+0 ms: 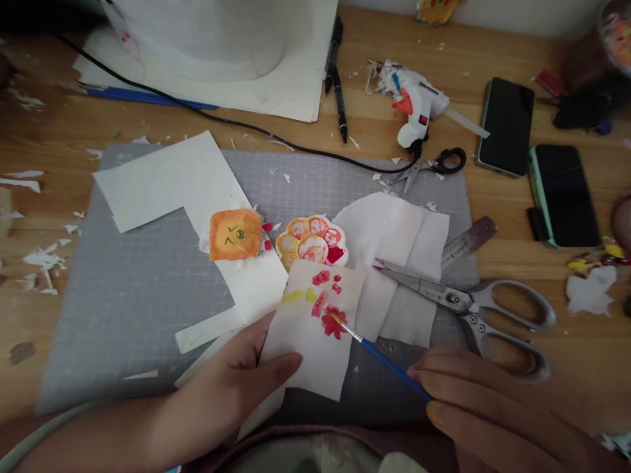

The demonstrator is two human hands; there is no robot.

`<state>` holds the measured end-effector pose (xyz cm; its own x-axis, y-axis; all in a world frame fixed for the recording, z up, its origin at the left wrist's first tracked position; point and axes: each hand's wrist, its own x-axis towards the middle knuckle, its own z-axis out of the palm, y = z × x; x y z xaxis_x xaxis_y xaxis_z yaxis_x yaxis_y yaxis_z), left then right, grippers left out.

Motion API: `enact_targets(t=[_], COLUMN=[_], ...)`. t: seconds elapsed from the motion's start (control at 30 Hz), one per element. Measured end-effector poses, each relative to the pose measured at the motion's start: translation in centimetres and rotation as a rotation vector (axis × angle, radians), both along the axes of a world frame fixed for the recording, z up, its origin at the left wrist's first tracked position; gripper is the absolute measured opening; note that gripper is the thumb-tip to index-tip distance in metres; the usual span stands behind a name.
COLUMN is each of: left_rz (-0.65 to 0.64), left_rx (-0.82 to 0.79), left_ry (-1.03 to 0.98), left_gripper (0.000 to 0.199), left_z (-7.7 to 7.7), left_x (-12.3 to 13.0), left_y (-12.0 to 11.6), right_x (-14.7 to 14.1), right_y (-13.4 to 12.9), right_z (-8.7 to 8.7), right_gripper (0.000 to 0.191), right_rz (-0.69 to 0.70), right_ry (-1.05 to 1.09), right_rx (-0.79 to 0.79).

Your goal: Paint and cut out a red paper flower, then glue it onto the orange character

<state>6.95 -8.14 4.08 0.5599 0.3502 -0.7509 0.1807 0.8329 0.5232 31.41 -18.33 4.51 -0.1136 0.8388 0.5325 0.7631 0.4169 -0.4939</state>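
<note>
My left hand [236, 387] pinches a piece of white paper [305, 355], thumb on top, with red and yellow paint marks on its upper part. Between the fingers of my right hand [488, 407] is a thin blue paintbrush [389, 364]; its tip touches a red flower-like patch on the paper. Just beyond the paper lies a flower-shaped paint palette [312, 240] with orange, yellow and red smears. Left of the palette is an orange square figure [235, 234] with a drawn face, small red bits at its right side.
Large scissors [458, 299] lie near my right hand, over white paper sheets [384, 230] and beside a metal ruler [468, 243]. Cut paper [162, 174] covers part of the grey cutting mat [118, 295]. Behind are a glue gun [419, 108] with a black cable, small scissors [419, 169], pens [338, 85] and two phones [507, 125].
</note>
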Motion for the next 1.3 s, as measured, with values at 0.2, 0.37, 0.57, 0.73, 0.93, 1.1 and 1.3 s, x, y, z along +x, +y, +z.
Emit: enact_targets(t=[0.2,0.37,0.57,0.73,0.93,1.1,1.3], left_rz=[0.028,0.043,0.023,0.013,0.062,0.057,0.047], left_rx=[-0.008,-0.010,-0.009,0.016,-0.006,-0.002,-0.008], left_ry=[0.008,0.008,0.009,0.016,-0.019,-0.016,-0.017], left_gripper=[0.036,0.038,0.043,0.042,0.036,0.038,0.040], left_z=[0.0,0.4,0.3,0.2,0.3,0.1,0.2], left_x=[0.1,0.3,0.3,0.1,0.2,0.1,0.0], left_y=[-0.1,0.0,0.0,0.1,0.0,-0.1,0.0], right_x=[-0.2,0.0,0.2,-0.4,-0.2,-0.9,-0.7], right_y=[0.0,-0.3,-0.3,0.2,0.5,0.3,0.3], right_z=[0.3,0.9,1.1,0.3,0.5,0.9,1.4], right_gripper=[0.032,0.034,0.027,0.031,0.034,0.035,0.034], right_rz=[-0.031,-0.014,-0.030,0.007,0.019,-0.079,-0.031], right_ry=[0.003,0.080,0.111,0.096,0.054,0.039,0.070], right_rx=[-0.057,-0.126,-0.154,-0.049,-0.031,-0.067,-0.068])
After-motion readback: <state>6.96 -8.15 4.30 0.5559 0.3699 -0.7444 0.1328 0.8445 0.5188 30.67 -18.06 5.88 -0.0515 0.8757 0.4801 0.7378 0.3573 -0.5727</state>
